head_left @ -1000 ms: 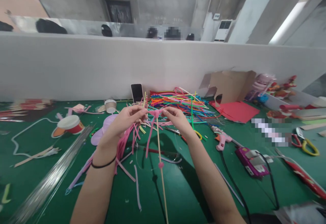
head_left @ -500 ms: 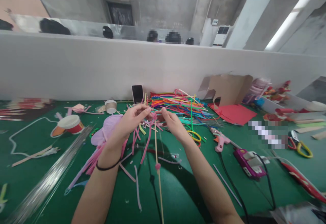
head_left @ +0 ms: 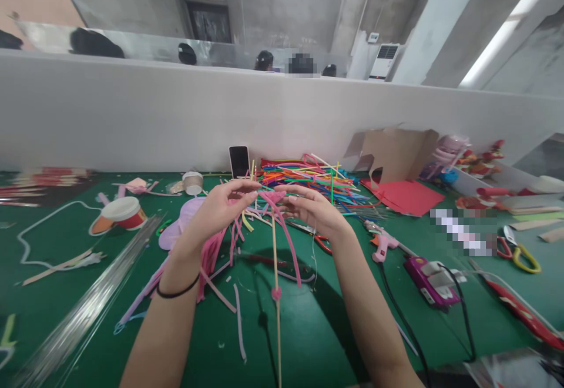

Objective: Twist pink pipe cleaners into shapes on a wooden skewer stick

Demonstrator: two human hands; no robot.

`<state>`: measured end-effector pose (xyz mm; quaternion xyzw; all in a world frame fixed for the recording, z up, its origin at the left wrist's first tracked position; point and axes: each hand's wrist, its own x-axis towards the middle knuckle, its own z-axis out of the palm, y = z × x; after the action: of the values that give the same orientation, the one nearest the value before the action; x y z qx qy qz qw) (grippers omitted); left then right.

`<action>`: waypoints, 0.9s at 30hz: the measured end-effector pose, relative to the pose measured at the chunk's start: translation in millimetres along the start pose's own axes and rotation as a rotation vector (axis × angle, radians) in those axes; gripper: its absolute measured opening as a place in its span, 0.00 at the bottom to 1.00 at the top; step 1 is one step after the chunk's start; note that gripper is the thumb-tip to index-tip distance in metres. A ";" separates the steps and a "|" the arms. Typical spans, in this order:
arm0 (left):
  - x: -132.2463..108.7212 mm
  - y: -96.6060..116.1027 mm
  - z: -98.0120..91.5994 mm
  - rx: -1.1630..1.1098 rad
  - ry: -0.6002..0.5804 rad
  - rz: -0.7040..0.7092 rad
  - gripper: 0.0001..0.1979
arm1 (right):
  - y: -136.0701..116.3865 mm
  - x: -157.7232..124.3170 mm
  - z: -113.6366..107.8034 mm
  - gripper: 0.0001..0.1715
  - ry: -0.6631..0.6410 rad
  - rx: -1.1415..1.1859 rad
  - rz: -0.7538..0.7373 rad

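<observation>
A thin wooden stick [head_left: 275, 253] stands up toward me, with a pink fuzzy knob [head_left: 276, 294] partway along it. At its far end, pink pipe cleaner [head_left: 291, 238] is bunched, and one length arcs down on the right. My left hand [head_left: 229, 206] pinches this bunch between thumb and fingers from the left. From the right, my right hand [head_left: 315, 208] reaches in with long, bent fingers closed about the bunch's other side; the fingertips partly hide the contact. A fine clear thread hangs beside my right hand. Under my left wrist lie more pink pipe cleaners [head_left: 214, 258] and a lilac petal-like piece [head_left: 187, 214].
Behind my hands lies a heap of coloured pipe cleaners [head_left: 304, 173] and a phone [head_left: 239, 161]. To the right are a pink glue gun [head_left: 381, 244], a purple power block [head_left: 432, 282] and scissors [head_left: 520, 253]. Clear wires [head_left: 101, 288] and a paper cup [head_left: 126, 213] are left.
The pink length has swung from the left of the stick to arc down on its right. My right hand has shifted slightly right, its fingers straighter. Orange-handled scissors beyond it now show.
</observation>
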<state>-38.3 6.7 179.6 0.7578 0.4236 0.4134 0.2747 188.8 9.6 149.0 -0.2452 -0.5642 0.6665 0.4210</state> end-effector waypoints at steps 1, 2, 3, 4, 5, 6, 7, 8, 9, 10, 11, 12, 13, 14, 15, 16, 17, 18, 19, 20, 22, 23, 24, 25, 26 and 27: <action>0.6 -1.5 0.1 0.005 -0.025 -0.005 0.17 | 0.5 0.2 -1.1 0.21 -0.003 0.001 -0.008; 1.3 -2.7 0.7 0.008 -0.040 -0.012 0.16 | 1.1 0.4 -1.8 0.20 -0.002 -0.001 -0.016; 1.9 -3.4 1.7 0.009 -0.050 -0.021 0.16 | 1.7 0.7 -2.2 0.19 0.001 -0.005 -0.019; 2.5 -3.9 2.9 0.005 -0.061 -0.030 0.15 | 2.4 1.1 -2.3 0.19 0.008 -0.012 -0.019; 3.0 -4.1 4.0 -0.001 -0.072 -0.038 0.15 | 3.1 1.5 -2.4 0.19 0.020 -0.024 -0.018; 3.4 -4.1 5.0 -0.009 -0.080 -0.046 0.15 | 3.7 1.9 -2.5 0.18 0.040 -0.046 -0.020; 3.8 -4.2 5.7 -0.017 -0.084 -0.052 0.15 | 4.2 2.4 -2.6 0.17 0.070 -0.085 -0.029; 4.2 -4.2 6.1 -0.021 -0.082 -0.058 0.15 | 4.5 2.9 -2.8 0.17 0.104 -0.142 -0.045; 4.6 -4.4 6.4 -0.022 -0.076 -0.064 0.15 | 4.7 3.6 -3.1 0.16 0.140 -0.212 -0.071; 5.0 -4.8 6.6 -0.021 -0.069 -0.070 0.15 | 4.8 4.2 -3.5 0.15 0.177 -0.293 -0.105; 5.4 -5.3 6.8 -0.018 -0.063 -0.077 0.15 | 4.8 4.9 -3.8 0.15 0.213 -0.377 -0.141; 5.9 -5.9 7.1 -0.016 -0.058 -0.085 0.15 | 4.8 5.6 -4.0 0.15 0.248 -0.459 -0.175; 6.4 -6.7 7.7 -0.016 -0.056 -0.093 0.15 | 4.8 6.2 -4.1 0.15 0.278 -0.536 -0.202; 6.9 -7.6 8.5 -0.020 -0.057 -0.102 0.15 | 4.7 6.7 -4.0 0.15 0.300 -0.602 -0.221; 7.3 -8.3 9.6 -0.030 -0.062 -0.111 0.15 | 4.5 6.9 -3.7 0.15 0.312 -0.655 -0.232; 7.6 -8.9 10.8 -0.047 -0.071 -0.118 0.15 | 4.1 6.9 -3.1 0.15 0.312 -0.691 -0.235; 7.8 -9.2 12.1 -0.070 -0.083 -0.125 0.15 | 3.6 6.7 -2.3 0.16 0.302 -0.708 -0.231; 7.9 -9.2 13.4 -0.093 -0.100 -0.131 0.15 | 2.9 6.3 -1.4 0.16 0.290 -0.708 -0.222; 8.0 -8.8 14.7 -0.111 -0.118 -0.139 0.14 | 2.0 5.8 -0.4 0.16 0.281 -0.697 -0.207; 7.9 -8.2 15.7 -0.119 -0.137 -0.149 0.14 | 1.1 5.3 0.6 0.16 0.274 -0.682 -0.191; 7.7 -6.8 17.3 -0.114 -0.179 -0.168 0.14 | -0.5 4.3 2.1 0.16 0.261 -0.661 -0.155; 7.6 -6.3 17.9 -0.106 -0.198 -0.174 0.14 | -0.9 4.0 2.5 0.16 0.249 -0.659 -0.137; 7.5 -6.0 18.4 -0.097 -0.218 -0.179 0.15 | -0.9 3.9 2.6 0.16 0.230 -0.659 -0.122; 7.5 -6.2 18.9 -0.087 -0.236 -0.184 0.15 | -0.5 3.9 2.5 0.16 0.207 -0.659 -0.108; 7.5 -6.8 19.3 -0.079 -0.252 -0.188 0.15 | 0.1 4.0 2.2 0.16 0.184 -0.658 -0.096; 7.7 -7.8 19.9 -0.073 -0.266 -0.194 0.16 | 1.1 4.2 1.8 0.16 0.161 -0.655 -0.083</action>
<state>-22.2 15.9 166.6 0.7510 0.4393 0.2962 0.3940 184.9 12.1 149.1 -0.3963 -0.7228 0.4106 0.3898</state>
